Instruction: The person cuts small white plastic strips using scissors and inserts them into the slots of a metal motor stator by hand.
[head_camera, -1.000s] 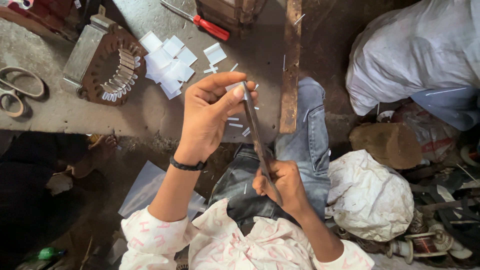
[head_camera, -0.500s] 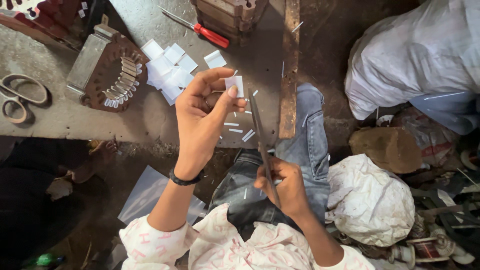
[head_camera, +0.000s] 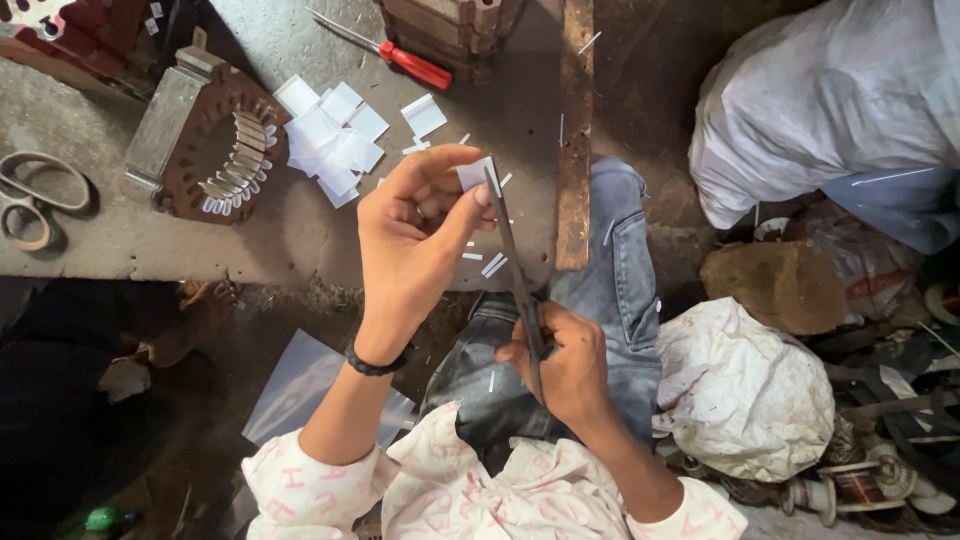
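Since a second ago the left hand (head_camera: 420, 235) has risen toward frame centre, pinching a small white paper piece (head_camera: 474, 173) between thumb and fingertips so its edge meets the scissors (head_camera: 515, 270). Right hand (head_camera: 565, 360), lower centre, is wrapped closed around the handles; the blades look nearly shut, though that's hard to judge.

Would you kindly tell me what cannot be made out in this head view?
- Scissors: handles hidden inside the right hand.
- White paper piece: lower part covered by the left hand fingers.
- Second scissors: cut off by the left edge.
- Screwdriver: tip too small.
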